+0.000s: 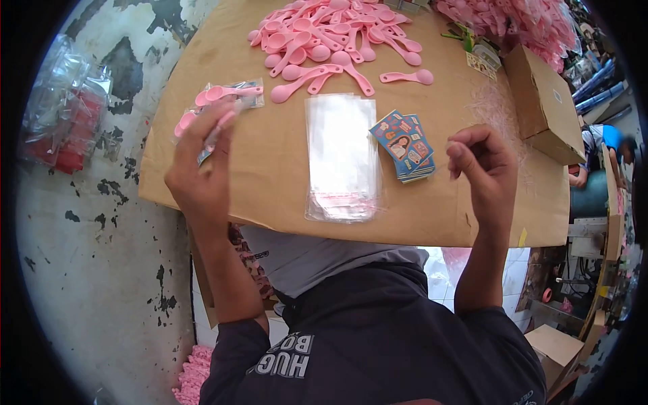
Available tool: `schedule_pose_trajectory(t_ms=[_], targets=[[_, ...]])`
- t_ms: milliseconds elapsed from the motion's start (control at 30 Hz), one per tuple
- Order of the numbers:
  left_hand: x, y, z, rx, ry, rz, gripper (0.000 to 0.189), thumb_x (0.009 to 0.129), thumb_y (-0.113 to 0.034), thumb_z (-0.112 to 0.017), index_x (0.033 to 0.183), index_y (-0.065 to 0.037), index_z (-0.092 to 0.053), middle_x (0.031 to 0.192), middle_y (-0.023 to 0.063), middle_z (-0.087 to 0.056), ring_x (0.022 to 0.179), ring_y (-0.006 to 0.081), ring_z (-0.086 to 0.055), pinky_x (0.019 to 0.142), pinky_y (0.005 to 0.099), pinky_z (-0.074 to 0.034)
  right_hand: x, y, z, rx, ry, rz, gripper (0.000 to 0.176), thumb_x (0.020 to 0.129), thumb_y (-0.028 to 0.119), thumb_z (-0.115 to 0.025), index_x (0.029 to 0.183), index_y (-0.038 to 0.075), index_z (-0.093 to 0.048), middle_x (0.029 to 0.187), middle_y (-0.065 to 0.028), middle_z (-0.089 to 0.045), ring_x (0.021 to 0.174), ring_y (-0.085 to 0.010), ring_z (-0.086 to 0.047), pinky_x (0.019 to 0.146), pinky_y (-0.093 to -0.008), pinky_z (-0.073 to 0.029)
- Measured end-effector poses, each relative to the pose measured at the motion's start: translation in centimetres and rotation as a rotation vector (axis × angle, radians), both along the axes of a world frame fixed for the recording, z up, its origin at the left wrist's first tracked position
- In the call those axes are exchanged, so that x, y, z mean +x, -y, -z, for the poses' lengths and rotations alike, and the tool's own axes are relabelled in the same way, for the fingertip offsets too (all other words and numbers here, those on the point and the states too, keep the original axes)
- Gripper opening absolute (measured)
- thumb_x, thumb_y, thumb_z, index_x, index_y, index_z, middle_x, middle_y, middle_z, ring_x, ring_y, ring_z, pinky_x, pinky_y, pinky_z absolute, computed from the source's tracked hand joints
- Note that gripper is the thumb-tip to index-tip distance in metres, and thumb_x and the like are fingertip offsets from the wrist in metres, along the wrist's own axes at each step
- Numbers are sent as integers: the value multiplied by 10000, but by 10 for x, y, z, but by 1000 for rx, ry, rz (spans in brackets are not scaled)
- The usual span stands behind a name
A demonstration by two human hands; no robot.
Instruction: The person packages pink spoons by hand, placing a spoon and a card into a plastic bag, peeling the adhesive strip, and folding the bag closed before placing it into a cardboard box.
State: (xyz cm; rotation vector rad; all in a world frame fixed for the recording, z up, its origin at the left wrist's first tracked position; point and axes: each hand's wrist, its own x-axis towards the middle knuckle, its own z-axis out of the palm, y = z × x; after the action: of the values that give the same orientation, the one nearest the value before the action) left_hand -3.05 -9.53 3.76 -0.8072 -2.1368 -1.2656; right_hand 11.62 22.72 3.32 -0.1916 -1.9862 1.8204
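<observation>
My left hand [201,165] is over the left side of the table, thumb and fingers apart, fingertips blurred. Behind and beside it lie pink spoons [219,93] in clear bags with printed cards, partly hidden by the hand. My right hand [487,160] is raised at the right, its thumb and curled fingers pinched together; whatever may be between them is too small to make out. Nearest to it is a stack of blue printed cards [405,145], the top ones fanned askew. A pile of flat clear plastic bags [341,152] lies between my hands.
A large heap of loose pink spoons [324,34] covers the back of the brown table [270,172]. One spoon [407,77] lies apart. Thin clear strips [499,115] are scattered by a cardboard box [543,101] on the right. Another person [601,145] is at far right.
</observation>
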Motion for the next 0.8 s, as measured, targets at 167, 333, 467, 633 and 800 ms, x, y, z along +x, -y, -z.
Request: schedule_pose_trajectory(t_ms=[167,333,467,633,800], targets=[[-17,25,23,-358,215,-171,490,962,-60,-657,1443,-67,-566,1425,191,-601,1364,366,-537,1084,431,-448,-2,-27,6,952,51,439,341,930,97,-719,1258,18,-661,1241,-184,-681,1227,-354,-627,1058,-426,-458],[-16,29,53,-462,196,-122,470,999,-142,-631,1460,-80,-565,1534,187,-520,1458,351,-449,1174,423,-364,2,-23,4,800,-9,468,237,947,116,-719,1162,18,-696,1053,-130,-702,981,-247,-676,855,-358,-505],[-19,33,68,-499,175,-126,412,1018,-198,-600,1407,-63,-601,1588,154,-463,1510,336,-369,1232,502,-241,5,-20,-1,561,255,427,155,973,142,-713,1049,7,-719,783,-54,-644,689,-109,-592,617,-266,-444],[-16,31,68,-487,182,-130,376,1028,-220,-578,1368,-64,-625,1606,125,-445,1521,332,-349,1245,550,-194,5,-18,8,509,211,385,143,986,124,-693,1054,1,-719,775,-59,-651,664,-101,-580,590,-260,-449],[-16,30,69,-538,136,-152,365,1037,-182,-560,1363,-33,-628,1592,161,-456,1504,348,-373,1244,476,-231,12,-22,8,672,62,438,148,980,85,-674,1099,6,-712,962,-100,-720,737,-154,-646,632,-287,-506]])
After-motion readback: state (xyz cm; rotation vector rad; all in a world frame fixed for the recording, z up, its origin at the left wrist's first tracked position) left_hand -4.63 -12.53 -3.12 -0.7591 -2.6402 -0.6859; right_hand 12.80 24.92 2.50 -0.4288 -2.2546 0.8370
